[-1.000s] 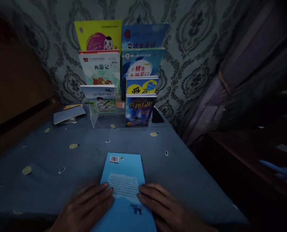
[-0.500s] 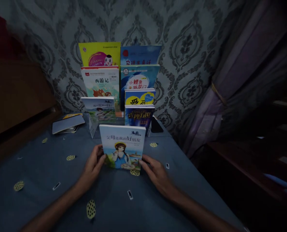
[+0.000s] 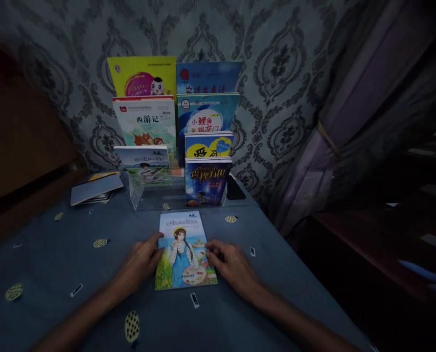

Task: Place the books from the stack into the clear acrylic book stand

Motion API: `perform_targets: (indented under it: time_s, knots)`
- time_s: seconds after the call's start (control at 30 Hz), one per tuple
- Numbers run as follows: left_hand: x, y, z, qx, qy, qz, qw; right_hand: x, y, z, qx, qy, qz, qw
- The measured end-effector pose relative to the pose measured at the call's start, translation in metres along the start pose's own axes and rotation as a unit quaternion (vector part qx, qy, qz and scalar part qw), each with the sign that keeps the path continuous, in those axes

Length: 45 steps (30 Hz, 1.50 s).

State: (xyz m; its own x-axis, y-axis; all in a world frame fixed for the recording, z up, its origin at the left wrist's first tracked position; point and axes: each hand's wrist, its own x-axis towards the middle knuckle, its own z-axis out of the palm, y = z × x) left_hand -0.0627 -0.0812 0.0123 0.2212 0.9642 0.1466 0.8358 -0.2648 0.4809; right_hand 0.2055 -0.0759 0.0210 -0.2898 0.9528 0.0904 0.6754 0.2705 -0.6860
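A thin paperback book [image 3: 183, 252] with a light-blue cover showing a figure in a yellow hat lies face up, low on the table. My left hand [image 3: 144, 256] grips its left edge, index finger and thumb at the side. On the opposite edge, the fingers and thumb of my right hand [image 3: 230, 264] are closed. Just beyond the book stands a clear display rack [image 3: 151, 198]. In it, a dark-blue book [image 3: 206, 183] stands front right and a book with a painted landscape cover [image 3: 144, 165] front left.
Behind them rise a white book [image 3: 144, 122], a yellow book [image 3: 144, 68] and blue books [image 3: 210, 110]. A small stack of books [image 3: 98, 188] lies left of the rack, and a dark phone [image 3: 235, 188] lies right. A tied curtain [image 3: 313, 146] hangs at the right.
The book has tipped from nearly upright to lying face up, and has come lower and nearer. Both hands have moved down slightly with it, still at its sides. The view shifted a little.
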Motion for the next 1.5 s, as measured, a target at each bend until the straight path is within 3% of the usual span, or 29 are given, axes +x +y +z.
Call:
perform_targets:
  time_s: [0.2,0.3,0.63,0.77,1.0,1.2,1.33,1.5]
  knots:
    - [-0.003,0.002,0.006,0.13,0.102,0.089,0.982,0.001,0.012,0.006,-0.063,0.034,-0.1,0.992]
    - [0.002,0.0,0.01,0.144,0.11,0.1,0.978,0.01,0.019,0.008,-0.073,0.03,-0.133,0.988]
    - [0.035,-0.013,0.015,0.145,0.137,0.11,0.974,0.06,0.031,0.012,-0.082,0.037,-0.149,0.985]
    - [0.043,-0.016,0.012,0.158,0.118,0.111,0.974,0.067,0.031,0.01,-0.081,0.034,-0.151,0.985]
    - [0.062,-0.014,0.008,0.239,0.102,0.119,0.958,0.075,0.013,0.013,-0.176,0.047,-0.217,0.959]
    - [0.08,-0.024,0.022,0.172,0.123,0.18,0.961,0.108,-0.013,0.036,-0.161,-0.012,-0.3,0.94]
    - [0.081,-0.029,0.023,0.16,0.12,0.182,0.963,0.119,-0.011,0.033,-0.174,-0.02,-0.259,0.95]
    - [0.08,-0.03,0.023,0.152,0.117,0.178,0.965,0.117,0.015,0.013,-0.205,0.005,-0.195,0.959]
